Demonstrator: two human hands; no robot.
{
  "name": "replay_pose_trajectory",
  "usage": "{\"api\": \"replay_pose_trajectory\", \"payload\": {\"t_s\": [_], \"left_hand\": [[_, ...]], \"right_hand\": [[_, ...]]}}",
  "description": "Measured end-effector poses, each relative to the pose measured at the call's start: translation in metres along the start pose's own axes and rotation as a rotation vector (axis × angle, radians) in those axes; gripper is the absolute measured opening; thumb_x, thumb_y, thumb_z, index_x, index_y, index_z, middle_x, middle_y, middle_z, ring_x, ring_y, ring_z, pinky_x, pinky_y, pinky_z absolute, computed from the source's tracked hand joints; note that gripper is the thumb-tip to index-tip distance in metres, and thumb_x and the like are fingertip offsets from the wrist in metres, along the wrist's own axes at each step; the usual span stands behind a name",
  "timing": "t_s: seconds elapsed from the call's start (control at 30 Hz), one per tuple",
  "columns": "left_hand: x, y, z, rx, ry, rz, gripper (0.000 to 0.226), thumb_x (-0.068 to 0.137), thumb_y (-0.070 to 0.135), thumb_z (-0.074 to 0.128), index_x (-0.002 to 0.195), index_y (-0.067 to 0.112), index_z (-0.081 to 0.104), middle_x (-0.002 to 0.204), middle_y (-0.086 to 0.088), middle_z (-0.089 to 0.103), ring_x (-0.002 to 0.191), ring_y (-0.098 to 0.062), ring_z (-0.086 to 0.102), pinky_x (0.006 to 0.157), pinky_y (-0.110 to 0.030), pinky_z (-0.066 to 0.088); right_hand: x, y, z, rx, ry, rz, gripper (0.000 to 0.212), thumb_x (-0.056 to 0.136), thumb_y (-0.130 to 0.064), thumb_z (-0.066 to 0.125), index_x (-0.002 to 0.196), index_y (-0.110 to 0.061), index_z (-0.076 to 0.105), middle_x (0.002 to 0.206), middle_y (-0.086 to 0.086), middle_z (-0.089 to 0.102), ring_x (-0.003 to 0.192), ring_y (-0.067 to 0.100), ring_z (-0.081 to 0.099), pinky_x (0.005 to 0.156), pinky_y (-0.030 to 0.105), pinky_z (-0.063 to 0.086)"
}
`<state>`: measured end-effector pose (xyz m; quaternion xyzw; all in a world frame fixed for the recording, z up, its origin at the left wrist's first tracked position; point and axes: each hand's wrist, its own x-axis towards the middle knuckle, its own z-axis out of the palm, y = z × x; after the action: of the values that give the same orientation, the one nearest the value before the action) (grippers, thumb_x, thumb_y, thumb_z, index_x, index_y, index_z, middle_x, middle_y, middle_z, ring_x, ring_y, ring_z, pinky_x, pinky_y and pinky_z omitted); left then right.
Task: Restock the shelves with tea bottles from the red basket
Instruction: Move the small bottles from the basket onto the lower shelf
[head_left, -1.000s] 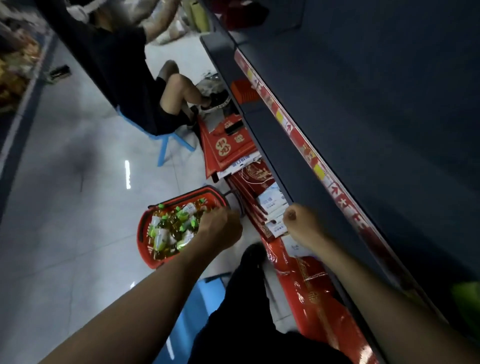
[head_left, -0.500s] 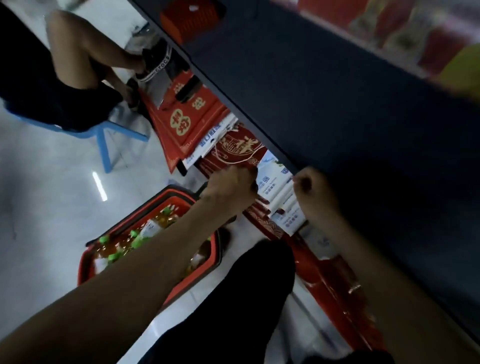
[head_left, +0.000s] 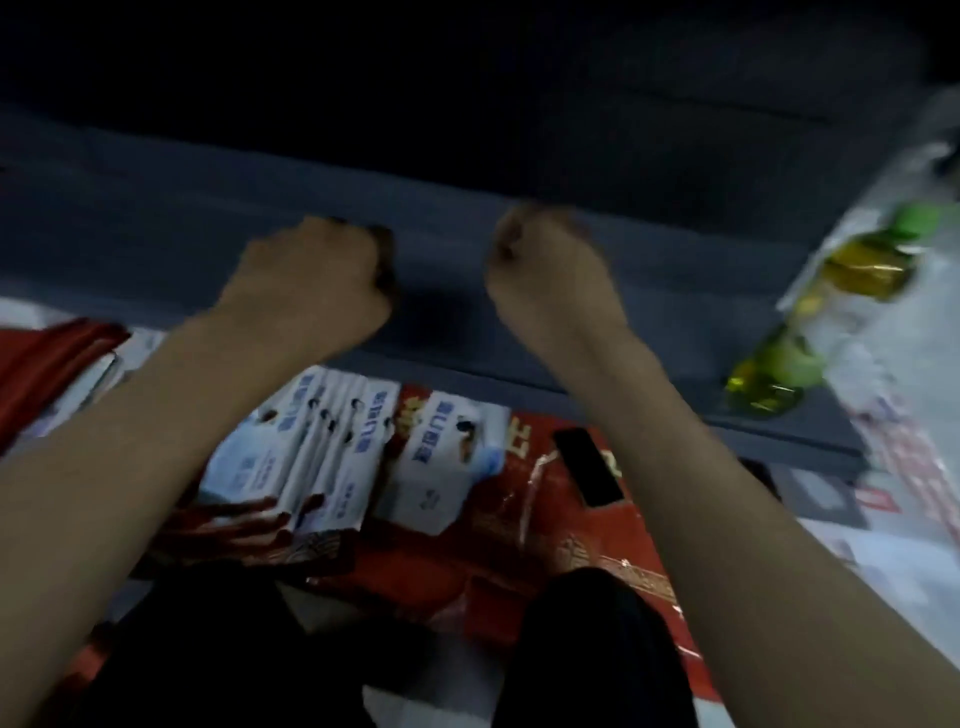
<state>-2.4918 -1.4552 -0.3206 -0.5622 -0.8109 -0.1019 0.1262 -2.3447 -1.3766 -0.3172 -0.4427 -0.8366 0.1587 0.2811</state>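
Left hand (head_left: 311, 280) and right hand (head_left: 545, 270) rose fisted over shelf (head_left: 156, 234); labels (head_left: 332, 457) unreadable.

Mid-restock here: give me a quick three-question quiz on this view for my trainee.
1. Where are the tea bottles? A: at the right, on the shelf. B: on the floor. C: on the person's lap.
2. True or false: the left hand and the right hand each grip a bottle.
3. What colours are the packets below the shelf edge?

Key: 1 A. 2 False: both are fists, with no bottle in either. 3 Blue and white.
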Motion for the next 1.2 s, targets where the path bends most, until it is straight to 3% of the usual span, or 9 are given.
{"api": "replay_pose_trajectory", "payload": {"t_s": [0.1, 0.3, 0.47, 0.6, 0.7, 0.77, 0.83, 1.0, 1.2], "left_hand": [[-0.022, 0.014, -0.030, -0.065, 0.037, 0.196, 0.018, 0.094, 0.033, 0.048, 0.100, 0.019, 0.059, 0.101, -0.014, 0.064, 0.089, -0.035, 0.060, 0.068, -0.037, 0.045], [-0.115, -0.050, -0.069, -0.103, 0.091, 0.142, 0.020, 0.096, 0.037, 0.047, 0.102, 0.022, 0.059, 0.091, -0.006, 0.063, 0.076, -0.027, 0.053, 0.063, -0.034, 0.041], [-0.244, -0.185, -0.055, -0.114, -0.001, -0.170, 0.017, 0.089, 0.033, 0.054, 0.099, 0.024, 0.063, 0.100, -0.013, 0.069, 0.094, -0.035, 0.064, 0.067, -0.033, 0.043], [-0.362, -0.274, -0.013, -0.162, -0.200, -0.536, 0.026, 0.082, 0.043, 0.046, 0.098, 0.030, 0.061, 0.098, -0.009, 0.071, 0.094, -0.033, 0.065, 0.078, -0.040, 0.053], [-0.437, -0.303, 0.017, -0.211, -0.267, -0.770, 0.014, 0.087, 0.035, 0.055, 0.099, 0.028, 0.059, 0.096, -0.007, 0.069, 0.092, -0.031, 0.064, 0.078, -0.041, 0.054], [-0.475, -0.307, 0.035, -0.225, -0.290, -0.868, 0.012, 0.088, 0.030, 0.058, 0.098, 0.023, 0.059, 0.099, -0.008, 0.068, 0.094, -0.031, 0.063, 0.078, -0.040, 0.053], [-0.501, -0.307, 0.052, -0.219, -0.287, -0.929, 0.020, 0.087, 0.027, 0.061, 0.105, 0.018, 0.064, 0.105, -0.010, 0.066, 0.099, -0.032, 0.061, 0.082, -0.040, 0.052], [-0.505, -0.299, 0.081, 0.036, -0.346, -0.873, 0.033, 0.086, 0.032, 0.059, 0.114, 0.014, 0.061, 0.109, -0.010, 0.063, 0.108, -0.032, 0.056, 0.088, -0.041, 0.047], [-0.463, -0.301, 0.107, 0.095, -0.472, -0.867, 0.056, 0.090, 0.050, 0.053, 0.131, 0.013, 0.044, 0.113, -0.011, 0.064, 0.104, -0.032, 0.061, 0.085, -0.041, 0.048]], "right_hand": [[-0.044, 0.002, -0.043, 0.036, 0.115, 0.076, 0.016, 0.089, -0.011, 0.044, 0.082, -0.013, 0.059, 0.083, 0.005, 0.063, 0.080, 0.027, 0.060, 0.066, 0.031, 0.045], [-0.112, -0.072, -0.032, 0.164, 0.060, -0.038, 0.013, 0.096, -0.015, 0.048, 0.093, -0.018, 0.060, 0.089, 0.002, 0.064, 0.082, 0.022, 0.061, 0.068, 0.033, 0.045], [-0.160, -0.157, 0.067, 0.292, -0.279, -0.128, 0.019, 0.098, -0.019, 0.047, 0.101, -0.013, 0.065, 0.085, 0.001, 0.066, 0.078, 0.019, 0.063, 0.065, 0.036, 0.047], [-0.206, -0.209, 0.164, 0.353, -0.548, -0.115, 0.017, 0.091, -0.024, 0.052, 0.081, -0.024, 0.066, 0.083, -0.003, 0.067, 0.088, 0.024, 0.067, 0.076, 0.030, 0.051], [-0.242, -0.230, 0.226, 0.343, -0.754, -0.155, 0.016, 0.089, -0.020, 0.055, 0.082, -0.016, 0.069, 0.078, 0.003, 0.069, 0.088, 0.029, 0.068, 0.080, 0.036, 0.054], [-0.264, -0.237, 0.259, 0.311, -0.880, -0.184, 0.016, 0.090, -0.018, 0.057, 0.087, -0.008, 0.068, 0.087, 0.012, 0.071, 0.091, 0.033, 0.067, 0.078, 0.039, 0.052], [-0.282, -0.237, 0.283, 0.232, -0.964, -0.215, 0.008, 0.089, -0.015, 0.059, 0.093, -0.016, 0.067, 0.102, 0.005, 0.071, 0.097, 0.026, 0.066, 0.079, 0.032, 0.050], [-0.295, -0.231, 0.316, -0.045, -1.026, -0.374, 0.051, 0.088, -0.001, 0.054, 0.133, -0.026, 0.053, 0.134, 0.007, 0.047, 0.123, 0.028, 0.052, 0.096, 0.033, 0.042], [-0.279, -0.231, 0.343, -0.283, -1.162, -0.456, 0.070, 0.086, -0.007, 0.065, 0.144, -0.033, 0.036, 0.141, 0.009, 0.037, 0.129, 0.033, 0.045, 0.102, 0.045, 0.046]]}}
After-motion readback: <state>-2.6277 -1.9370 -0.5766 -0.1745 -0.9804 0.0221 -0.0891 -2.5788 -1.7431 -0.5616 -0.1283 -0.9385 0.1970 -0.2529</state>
